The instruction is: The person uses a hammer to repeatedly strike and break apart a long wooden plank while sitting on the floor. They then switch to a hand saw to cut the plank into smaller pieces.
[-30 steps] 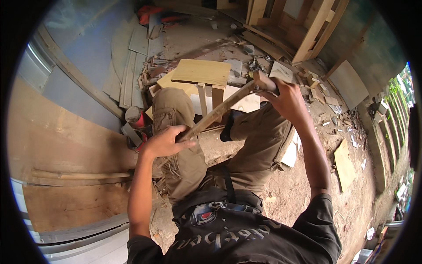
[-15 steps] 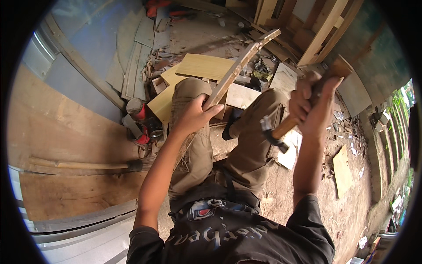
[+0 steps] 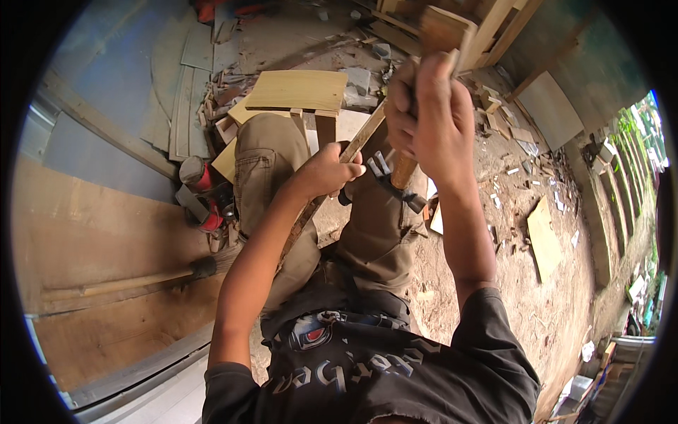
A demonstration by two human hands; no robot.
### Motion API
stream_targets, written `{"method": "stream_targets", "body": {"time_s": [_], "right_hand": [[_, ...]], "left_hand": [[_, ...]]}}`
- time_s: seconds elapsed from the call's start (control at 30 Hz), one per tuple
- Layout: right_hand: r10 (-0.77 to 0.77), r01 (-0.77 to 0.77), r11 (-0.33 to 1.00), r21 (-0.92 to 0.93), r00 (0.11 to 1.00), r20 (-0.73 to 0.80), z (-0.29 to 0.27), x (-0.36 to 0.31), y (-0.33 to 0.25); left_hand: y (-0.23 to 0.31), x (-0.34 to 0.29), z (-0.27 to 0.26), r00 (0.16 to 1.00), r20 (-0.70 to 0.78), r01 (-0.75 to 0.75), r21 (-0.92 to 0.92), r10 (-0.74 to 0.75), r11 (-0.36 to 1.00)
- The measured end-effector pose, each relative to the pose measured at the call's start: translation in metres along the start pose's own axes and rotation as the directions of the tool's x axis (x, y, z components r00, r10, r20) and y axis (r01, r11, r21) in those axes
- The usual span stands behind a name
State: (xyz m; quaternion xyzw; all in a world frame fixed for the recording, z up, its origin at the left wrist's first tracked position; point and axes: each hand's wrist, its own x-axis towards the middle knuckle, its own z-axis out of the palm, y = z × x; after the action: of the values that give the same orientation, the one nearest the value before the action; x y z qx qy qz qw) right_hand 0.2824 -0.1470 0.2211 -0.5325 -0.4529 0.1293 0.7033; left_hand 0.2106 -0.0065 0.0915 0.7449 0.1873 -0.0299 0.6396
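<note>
My left hand (image 3: 326, 171) is closed around a long, narrow wooden strip (image 3: 369, 126) slanting up between my knees. The strip's lower part runs beneath my left forearm, and its upper end is hidden by my right hand. My right hand (image 3: 438, 120) is raised just right of the strip, gripping a claw hammer (image 3: 405, 172) with its metal head hanging below the fist. A broad brown wooden end (image 3: 448, 32) sticks out above that fist; I cannot tell whether it belongs to the handle or is a separate piece. Both hands are over my trousered legs.
Beyond my knees lie yellowish boards (image 3: 296, 90) and wood scraps. Red tins (image 3: 210, 215) stand beside my left leg, near a long-handled brush (image 3: 141, 284). A loose board (image 3: 544, 240) and small debris lie on the dirt floor at right. Wooden framing (image 3: 498, 32) stands at the back.
My right hand has come left and upward with the hammer, close to the strip. The left hand still grips the strip, and the whole view has shifted slightly.
</note>
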Motion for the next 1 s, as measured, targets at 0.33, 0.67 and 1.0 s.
{"method": "stream_targets", "body": {"time_s": [0.33,0.67,1.0], "right_hand": [[0.164,-0.145,0.971,-0.189,0.982,0.091,0.002,0.025,0.064],[0.245,-0.243,0.965,-0.099,0.969,0.005,0.011,0.022,0.02],[-0.031,0.019,0.991,-0.131,0.995,-0.096,-0.007,0.034,0.033]], "left_hand": [[-0.043,0.021,0.004,0.999,-0.032,0.013,0.159,-0.008,0.987],[-0.001,0.013,0.003,0.998,0.057,-0.019,0.316,0.001,0.949],[0.029,0.044,-0.005,0.949,0.175,-0.312,0.611,0.261,0.728]]}}
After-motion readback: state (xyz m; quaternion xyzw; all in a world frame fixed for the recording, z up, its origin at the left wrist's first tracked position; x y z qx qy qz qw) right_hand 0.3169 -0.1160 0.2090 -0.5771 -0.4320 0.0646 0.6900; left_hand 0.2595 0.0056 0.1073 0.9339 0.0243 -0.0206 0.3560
